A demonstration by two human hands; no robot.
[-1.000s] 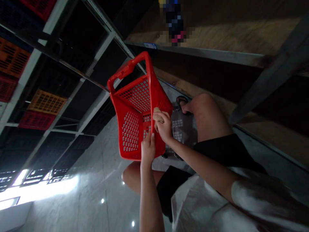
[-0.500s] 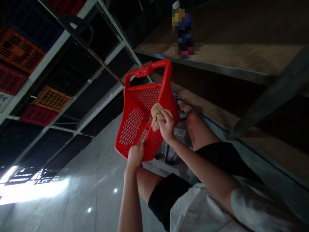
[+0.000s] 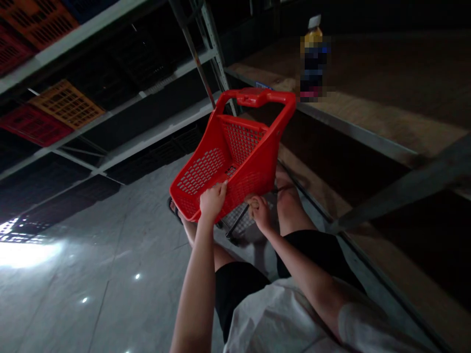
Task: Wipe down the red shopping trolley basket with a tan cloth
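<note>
A red plastic shopping cart (image 3: 253,166) with perforated walls and a looped handle stands between my legs. My left hand (image 3: 212,200) is closed over the rim of its near side. Below that rim, outside the basket, my right hand (image 3: 259,212) is closed around a tan cloth (image 3: 252,205), mostly hidden by the fingers. The cloth is beside the cart's lower frame (image 3: 237,221), where a dark bar and a grey mesh show under the basket. I cannot tell whether the cloth touches the bar.
On the right is a wooden shelf (image 3: 368,93) with a bottle (image 3: 314,37), partly blurred, near its edge. A grey metal post (image 3: 401,181) slants beside it. Racks at the left hold an orange crate (image 3: 68,104) and a red crate (image 3: 37,125). Concrete floor (image 3: 88,264) lies below.
My right hand has moved the cloth from the basket's upper rim down to its outer underside. The cart appears turned, its handle further right. My left hand stays on the rim.
</note>
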